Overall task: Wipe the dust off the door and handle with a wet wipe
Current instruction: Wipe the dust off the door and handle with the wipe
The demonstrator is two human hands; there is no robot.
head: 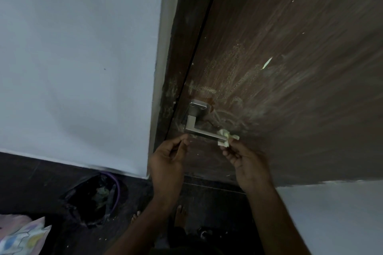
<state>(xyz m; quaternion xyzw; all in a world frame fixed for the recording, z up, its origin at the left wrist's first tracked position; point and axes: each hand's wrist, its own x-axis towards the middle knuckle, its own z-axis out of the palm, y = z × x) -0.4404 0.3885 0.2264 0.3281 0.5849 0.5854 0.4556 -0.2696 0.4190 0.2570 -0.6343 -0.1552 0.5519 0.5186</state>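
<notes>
Currently the right hand (244, 161) pinches a crumpled pale wet wipe (227, 138) in its fingertips and presses it against the free right end of the handle (202, 130). Wipe wraps partly around the lever tip, touching it.

Left hand (167, 157) sits just left of and below the lever, fingers curled with fingertips pinched together near the lever's left bend; cannot tell whether it holds anything or touches the metal.

Handle is a brushed metal lever on a square plate with two screws, mounted near the left edge of the door (290, 58). Door is dark brown wood grain, streaked with pale dust smears and gritty specks, heaviest above and right of the plate. A small pale sliver (267, 62) is stuck on the door well above the handle.

Door frame (176, 58) runs along the door's left edge, also dusty near handle level. White wall (78, 58) to the left of the frame.

Near floor: a bin with black liner (95, 196) on the left, a patterned cushion (20, 234) in the near-left corner, bare feet (180, 215) below the hands.
</notes>
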